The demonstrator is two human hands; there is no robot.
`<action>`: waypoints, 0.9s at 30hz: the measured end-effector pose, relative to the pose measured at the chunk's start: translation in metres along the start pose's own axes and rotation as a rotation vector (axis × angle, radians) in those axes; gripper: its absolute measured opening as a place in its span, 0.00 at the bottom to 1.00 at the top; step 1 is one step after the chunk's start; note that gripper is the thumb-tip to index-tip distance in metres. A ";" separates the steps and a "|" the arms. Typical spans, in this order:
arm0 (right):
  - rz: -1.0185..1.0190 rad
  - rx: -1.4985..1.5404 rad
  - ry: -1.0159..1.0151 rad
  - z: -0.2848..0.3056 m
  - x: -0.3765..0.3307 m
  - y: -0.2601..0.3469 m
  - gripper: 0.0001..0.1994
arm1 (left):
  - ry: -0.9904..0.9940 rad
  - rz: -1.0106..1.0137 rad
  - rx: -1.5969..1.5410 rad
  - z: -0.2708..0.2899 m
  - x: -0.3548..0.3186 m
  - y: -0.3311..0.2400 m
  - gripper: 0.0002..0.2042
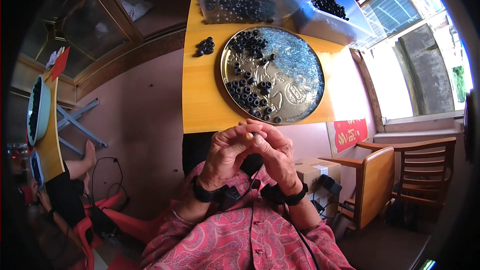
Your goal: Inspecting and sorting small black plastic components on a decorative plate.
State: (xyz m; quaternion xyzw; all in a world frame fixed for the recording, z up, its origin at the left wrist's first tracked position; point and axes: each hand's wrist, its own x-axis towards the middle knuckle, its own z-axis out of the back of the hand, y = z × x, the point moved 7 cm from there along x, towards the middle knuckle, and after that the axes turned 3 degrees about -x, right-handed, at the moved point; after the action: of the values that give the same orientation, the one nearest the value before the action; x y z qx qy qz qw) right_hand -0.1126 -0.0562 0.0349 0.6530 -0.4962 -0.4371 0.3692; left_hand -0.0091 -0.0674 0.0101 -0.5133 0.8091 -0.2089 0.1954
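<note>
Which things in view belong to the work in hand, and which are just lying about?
Apparently in use:
small dark piece at both hands' fingers
round tray
black beads
glittering bits
two clear bins

Apparently just around:
cardboard box
slatted wooden chair
red poster

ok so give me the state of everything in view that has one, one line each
left hand: bent, fingertips closed on a small dark piece
right hand: bent, fingertips closed on the same piece
round tray: flat, partly covered by black parts and glittering bits
left clear bin: open-topped, partly filled
right clear bin: open-topped, partly filled
cardboard box: taped, looks closed
pale bowl: holding dark pieces
window: open or shut unclear
</note>
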 end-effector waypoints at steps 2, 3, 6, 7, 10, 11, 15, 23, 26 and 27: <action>-0.007 0.036 0.015 0.001 0.002 0.001 0.19 | 0.020 0.010 -0.009 -0.001 0.000 0.001 0.12; -0.006 0.035 0.017 0.003 0.002 0.000 0.19 | 0.008 0.034 0.000 0.000 0.001 0.003 0.12; -0.011 -0.015 0.039 0.008 -0.001 -0.002 0.21 | -0.003 0.062 -0.019 0.002 0.001 0.006 0.13; -0.015 -0.034 0.025 0.010 -0.001 -0.002 0.21 | -0.004 0.070 -0.049 0.002 0.002 0.006 0.13; 0.011 -0.052 -0.003 0.007 -0.008 0.003 0.22 | 0.024 0.022 -0.121 -0.004 0.002 0.000 0.14; 0.043 -0.052 -0.018 0.006 -0.010 0.007 0.23 | 0.025 0.022 -0.119 -0.005 0.002 -0.001 0.14; 0.209 -0.179 -0.072 0.001 -0.011 0.018 0.22 | 0.049 0.006 -0.136 -0.016 0.000 -0.008 0.14; 0.515 -0.551 -0.148 -0.007 -0.019 0.040 0.18 | -0.032 -0.077 -0.021 -0.010 -0.004 -0.008 0.14; 0.528 -0.526 -0.070 -0.005 -0.019 0.045 0.17 | -0.014 -0.082 -0.070 -0.010 -0.006 -0.009 0.15; 0.530 -0.526 -0.072 -0.003 -0.018 0.046 0.17 | 0.000 -0.072 -0.071 -0.012 -0.006 -0.009 0.15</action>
State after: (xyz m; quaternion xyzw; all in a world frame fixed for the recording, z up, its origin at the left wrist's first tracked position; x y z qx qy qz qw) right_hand -0.1269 -0.0493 0.0813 0.3689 -0.5316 -0.4614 0.6070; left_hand -0.0059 -0.0637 0.0255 -0.5485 0.7971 -0.1868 0.1696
